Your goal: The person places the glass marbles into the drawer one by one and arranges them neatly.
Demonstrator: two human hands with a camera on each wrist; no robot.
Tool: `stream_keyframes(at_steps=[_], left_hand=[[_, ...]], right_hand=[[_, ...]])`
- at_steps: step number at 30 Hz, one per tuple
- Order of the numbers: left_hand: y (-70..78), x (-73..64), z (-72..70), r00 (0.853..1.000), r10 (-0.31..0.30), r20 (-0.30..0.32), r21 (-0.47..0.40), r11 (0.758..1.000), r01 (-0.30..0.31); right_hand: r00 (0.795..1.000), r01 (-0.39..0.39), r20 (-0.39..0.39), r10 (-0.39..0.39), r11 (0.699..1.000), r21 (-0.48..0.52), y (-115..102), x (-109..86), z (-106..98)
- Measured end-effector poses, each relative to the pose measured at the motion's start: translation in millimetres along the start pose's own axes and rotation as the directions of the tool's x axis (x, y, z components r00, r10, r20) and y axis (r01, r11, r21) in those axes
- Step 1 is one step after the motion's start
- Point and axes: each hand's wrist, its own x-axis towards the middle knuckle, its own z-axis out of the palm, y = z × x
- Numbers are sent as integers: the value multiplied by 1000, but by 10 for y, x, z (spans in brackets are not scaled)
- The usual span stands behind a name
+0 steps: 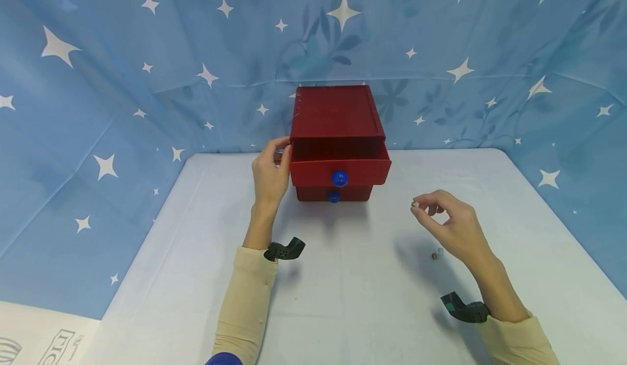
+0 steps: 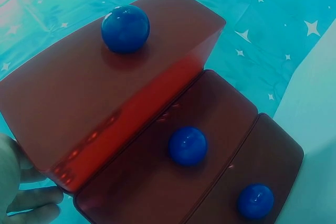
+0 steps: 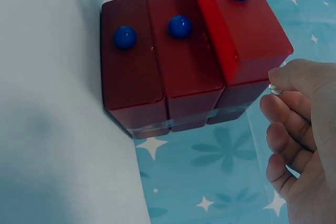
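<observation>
A red drawer cabinet (image 1: 338, 112) with blue knobs stands at the back of the table, its top drawer (image 1: 313, 173) pulled out. My left hand (image 1: 271, 177) rests against the cabinet's left side, beside the open drawer. In the left wrist view its fingers (image 2: 39, 199) reach along that side, fairly straight. To the right of the cabinet, my right hand (image 1: 453, 221) is raised above the table. Between thumb and index finger it pinches a small whitish and brown piece (image 1: 415, 204), too small to tell its kind; the other fingers are loosely bent.
On the white tabletop (image 1: 343, 289) below my right hand lie a small brown piece (image 1: 434, 256) and a clear one beside it. A blue star-patterned cloth (image 1: 220, 82) hangs behind the table. Printed paper or cardboard (image 1: 44, 335) is at the lower left.
</observation>
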Motion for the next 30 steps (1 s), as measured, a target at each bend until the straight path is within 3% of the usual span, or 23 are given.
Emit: stream_keyframes(at_steps=[30], left_hand=[[3,1,-5,1000,-3,2,15,1000,3]], right_hand=[[996,70,-64,-64,993,91,-207,254,46]])
